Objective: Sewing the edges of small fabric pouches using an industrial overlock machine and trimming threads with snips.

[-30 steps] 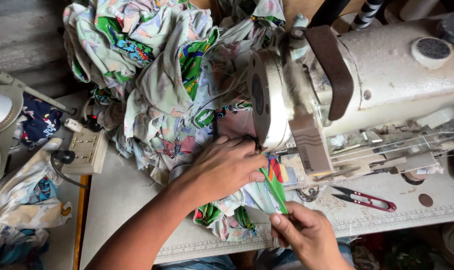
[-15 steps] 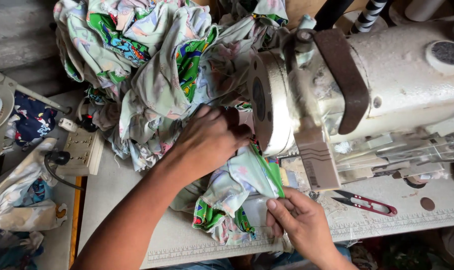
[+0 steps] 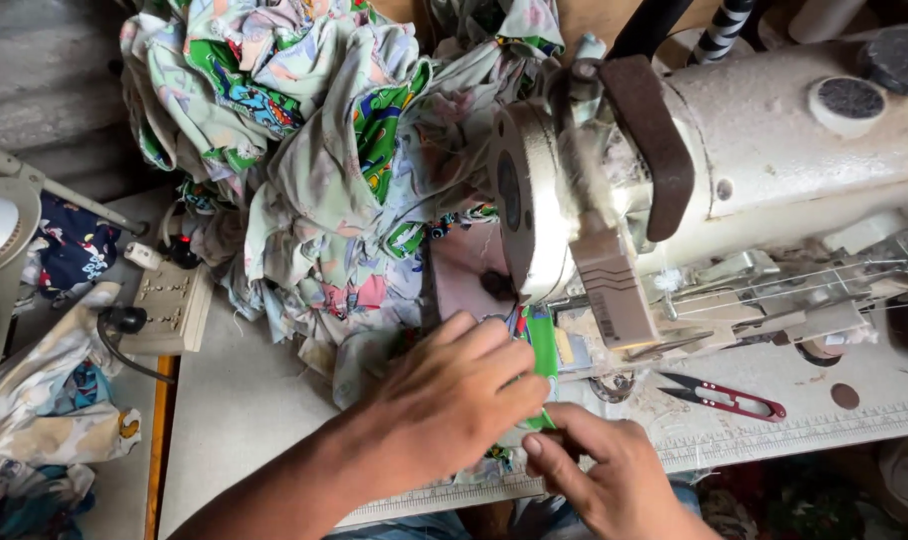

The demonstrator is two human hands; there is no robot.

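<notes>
The left hand (image 3: 454,395) lies palm down with fingers spread and slightly curled, pressing a green fabric strip (image 3: 545,350) flat on the sewing table (image 3: 244,420) just beside the sewing machine (image 3: 774,170). The right hand (image 3: 604,465), nearer the table's front edge, pinches the strip's near end between thumb and fingertips, so it is closed on cloth. The strip runs from that pinch up toward the machine's bed, partly hidden under the left hand. It looks thin, light and limp, likely to wrinkle or slide unless held taut, so the edge and end seem the surest places to grip. Behind the hands rises a pile of printed fabric (image 3: 324,170), soft and crumpled, touching the machine's handwheel (image 3: 519,210). Red-handled thread snips (image 3: 724,398) lie on the table to the right, apart from both hands, and a power strip (image 3: 169,305) sits at the left.
</notes>
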